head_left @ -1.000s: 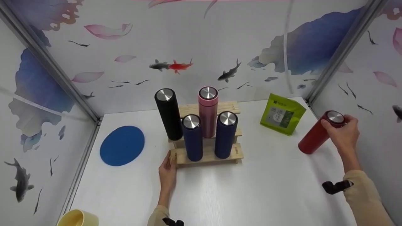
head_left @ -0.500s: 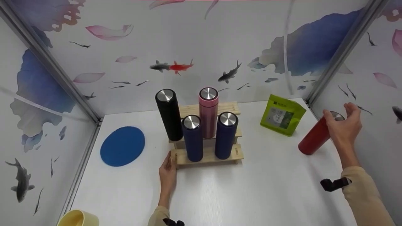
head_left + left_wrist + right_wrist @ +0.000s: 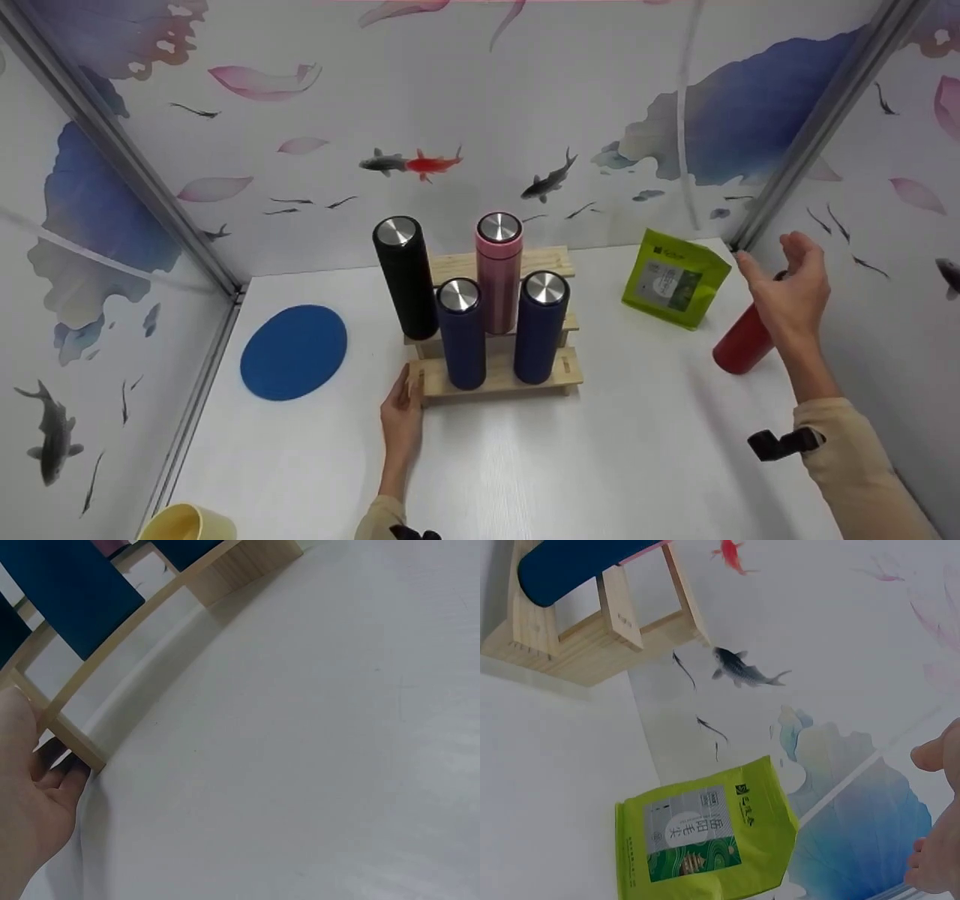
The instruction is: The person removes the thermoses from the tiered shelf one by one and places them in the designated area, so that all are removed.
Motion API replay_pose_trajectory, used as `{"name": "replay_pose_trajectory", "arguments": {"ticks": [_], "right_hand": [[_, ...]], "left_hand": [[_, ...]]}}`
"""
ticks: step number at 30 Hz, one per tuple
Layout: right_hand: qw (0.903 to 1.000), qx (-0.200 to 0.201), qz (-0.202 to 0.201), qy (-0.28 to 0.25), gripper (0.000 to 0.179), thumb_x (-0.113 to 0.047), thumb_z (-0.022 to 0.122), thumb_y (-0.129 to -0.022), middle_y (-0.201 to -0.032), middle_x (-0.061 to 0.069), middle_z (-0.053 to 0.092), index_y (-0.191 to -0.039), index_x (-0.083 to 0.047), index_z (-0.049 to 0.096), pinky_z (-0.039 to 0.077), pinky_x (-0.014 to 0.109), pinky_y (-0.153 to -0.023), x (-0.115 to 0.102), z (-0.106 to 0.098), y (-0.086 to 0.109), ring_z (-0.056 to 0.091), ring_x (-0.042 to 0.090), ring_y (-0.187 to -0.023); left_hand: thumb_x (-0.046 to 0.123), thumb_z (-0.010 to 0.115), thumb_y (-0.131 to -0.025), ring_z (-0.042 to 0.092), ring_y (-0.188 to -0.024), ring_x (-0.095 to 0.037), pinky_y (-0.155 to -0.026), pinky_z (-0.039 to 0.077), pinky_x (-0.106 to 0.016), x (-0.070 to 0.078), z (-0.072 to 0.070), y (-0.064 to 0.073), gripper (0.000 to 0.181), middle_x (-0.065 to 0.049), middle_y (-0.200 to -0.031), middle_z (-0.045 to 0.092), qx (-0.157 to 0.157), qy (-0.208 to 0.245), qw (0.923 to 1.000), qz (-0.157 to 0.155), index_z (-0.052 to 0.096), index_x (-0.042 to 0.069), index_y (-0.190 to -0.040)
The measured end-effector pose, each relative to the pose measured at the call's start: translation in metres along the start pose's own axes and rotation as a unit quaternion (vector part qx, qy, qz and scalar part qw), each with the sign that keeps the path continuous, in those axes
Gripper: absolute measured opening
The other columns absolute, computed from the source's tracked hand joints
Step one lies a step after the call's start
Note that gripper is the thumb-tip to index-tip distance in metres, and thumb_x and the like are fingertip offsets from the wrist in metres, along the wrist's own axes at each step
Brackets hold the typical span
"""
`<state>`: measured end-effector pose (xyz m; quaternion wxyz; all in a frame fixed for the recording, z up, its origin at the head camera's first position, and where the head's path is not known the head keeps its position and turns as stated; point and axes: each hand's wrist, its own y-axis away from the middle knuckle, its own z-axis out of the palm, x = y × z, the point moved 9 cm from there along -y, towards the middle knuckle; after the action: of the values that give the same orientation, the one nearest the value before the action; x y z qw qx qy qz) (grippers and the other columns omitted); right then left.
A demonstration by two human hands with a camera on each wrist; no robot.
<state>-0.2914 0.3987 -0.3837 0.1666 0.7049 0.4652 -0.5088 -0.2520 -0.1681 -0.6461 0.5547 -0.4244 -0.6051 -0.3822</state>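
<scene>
A stepped wooden rack (image 3: 499, 375) stands mid-table with several flasks upright on it. Two dark blue flasks are on the low front shelf, one left (image 3: 461, 349) and one right (image 3: 538, 345). Behind them rise a black flask (image 3: 405, 292) and a pink flask (image 3: 499, 289). My left hand (image 3: 401, 420) grips the rack's left end, its thumb and curled fingers around the end panel in the left wrist view. To the right, a red flask (image 3: 739, 351) stands on the table. My right hand (image 3: 791, 296), thumb and fingers spread apart, is raised in front of its top, partly hiding it.
A green pouch (image 3: 675, 281) stands between the rack and the red flask. On the left lies a blue round mat (image 3: 294, 352); a yellow cup (image 3: 214, 525) sits at the near left corner. Printed wall panels border the table at the back and sides.
My right hand has let go of the red flask's top, spread its fingers and moved up and left. The left hand stays at the rack.
</scene>
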Motion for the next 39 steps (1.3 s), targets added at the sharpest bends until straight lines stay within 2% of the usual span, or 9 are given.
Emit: {"name": "replay_pose_trajectory", "arguments": {"ticks": [5, 11, 15, 22, 26, 28, 32, 35, 39], "right_hand": [[0.9990, -0.027, -0.002, -0.036, 0.074, -0.032, 0.067, -0.097, -0.163, 0.007, 0.037, -0.158, -0.011, 0.030, 0.025, 0.028, -0.128, -0.014, 0.012, 0.010, 0.033, 0.018, -0.153], [0.9962, -0.054, -0.021, -0.065, 0.074, -0.026, 0.070, -0.096, -0.162, 0.010, 0.038, -0.157, -0.008, 0.032, 0.026, 0.029, -0.127, -0.037, 0.028, 0.024, 0.035, 0.020, -0.152], [0.9917, -0.078, -0.033, -0.096, 0.077, -0.021, 0.072, -0.095, -0.161, 0.012, 0.039, -0.157, -0.005, 0.031, 0.027, 0.029, -0.127, -0.050, 0.039, 0.033, 0.036, 0.022, -0.151], [0.9819, -0.134, -0.035, -0.129, 0.074, -0.025, 0.071, -0.097, -0.162, 0.012, 0.039, -0.157, -0.008, 0.032, 0.029, 0.036, -0.127, -0.066, 0.057, 0.053, 0.037, 0.024, -0.151], [0.9717, -0.161, -0.031, -0.170, 0.074, -0.021, 0.072, -0.096, -0.161, 0.015, 0.039, -0.156, -0.005, 0.033, 0.028, 0.038, -0.127, -0.074, 0.070, 0.060, 0.037, 0.026, -0.150], [0.9653, -0.177, -0.026, -0.191, 0.075, -0.019, 0.072, -0.095, -0.162, 0.017, 0.038, -0.156, -0.003, 0.031, 0.030, 0.035, -0.126, -0.077, 0.077, 0.063, 0.036, 0.027, -0.151], [0.9456, -0.216, -0.006, -0.243, 0.075, -0.018, 0.070, -0.097, -0.162, 0.018, 0.036, -0.157, -0.001, 0.029, 0.038, 0.025, -0.120, -0.083, 0.091, 0.072, 0.035, 0.028, -0.151], [0.9270, -0.245, 0.013, -0.284, 0.074, -0.017, 0.069, -0.098, -0.160, 0.020, 0.036, -0.157, 0.001, 0.028, 0.044, 0.017, -0.111, -0.087, 0.102, 0.080, 0.036, 0.029, -0.150], [0.9171, -0.265, 0.025, -0.297, 0.074, -0.017, 0.069, -0.098, -0.159, 0.021, 0.037, -0.156, 0.003, 0.027, 0.048, 0.013, -0.106, -0.090, 0.115, 0.089, 0.038, 0.029, -0.148]], "left_hand": [[0.023, 0.059, -0.105, 0.039, -0.148, -0.031, -0.118, 0.041, -0.038, -0.001, 0.001, -0.001, 0.050, -0.010, -0.158, 0.045, -0.006, 0.010, 0.9999, -0.005, 0.048, 0.009, -0.151], [0.020, 0.059, -0.105, 0.039, -0.148, -0.032, -0.119, 0.040, -0.040, -0.002, 0.000, 0.000, 0.048, -0.012, -0.158, 0.045, 0.002, 0.011, 0.9999, -0.006, 0.050, 0.008, -0.150], [0.020, 0.058, -0.105, 0.039, -0.148, -0.035, -0.118, 0.041, -0.043, -0.003, 0.000, 0.001, 0.048, -0.014, -0.158, 0.044, 0.003, 0.009, 0.9999, -0.006, 0.049, 0.007, -0.150], [0.022, 0.059, -0.105, 0.037, -0.149, -0.033, -0.118, 0.041, -0.041, -0.003, 0.000, 0.001, 0.049, -0.012, -0.159, 0.043, -0.003, 0.020, 0.9998, -0.004, 0.049, 0.008, -0.150], [0.024, 0.060, -0.104, 0.037, -0.149, -0.034, -0.119, 0.040, -0.041, -0.003, 0.000, 0.000, 0.050, -0.012, -0.158, 0.044, 0.001, 0.016, 0.9998, -0.008, 0.049, 0.008, -0.150], [0.024, 0.060, -0.104, 0.037, -0.149, -0.034, -0.118, 0.041, -0.041, -0.003, 0.000, 0.001, 0.050, -0.013, -0.158, 0.044, 0.001, 0.011, 0.9999, -0.006, 0.049, 0.007, -0.150], [0.025, 0.059, -0.104, 0.036, -0.149, -0.035, -0.114, 0.046, -0.042, -0.003, 0.000, 0.000, 0.050, -0.014, -0.160, 0.041, -0.002, 0.011, 0.9998, -0.018, 0.048, 0.009, -0.151], [0.025, 0.059, -0.104, 0.036, -0.150, -0.035, -0.112, 0.048, -0.041, -0.004, 0.001, 0.000, 0.051, -0.013, -0.160, 0.041, -0.003, 0.016, 0.9995, -0.026, 0.047, 0.011, -0.152], [0.025, 0.060, -0.104, 0.036, -0.150, -0.034, -0.114, 0.046, -0.040, -0.004, 0.001, 0.000, 0.051, -0.012, -0.159, 0.042, -0.002, 0.016, 0.9997, -0.018, 0.048, 0.009, -0.151]]}}
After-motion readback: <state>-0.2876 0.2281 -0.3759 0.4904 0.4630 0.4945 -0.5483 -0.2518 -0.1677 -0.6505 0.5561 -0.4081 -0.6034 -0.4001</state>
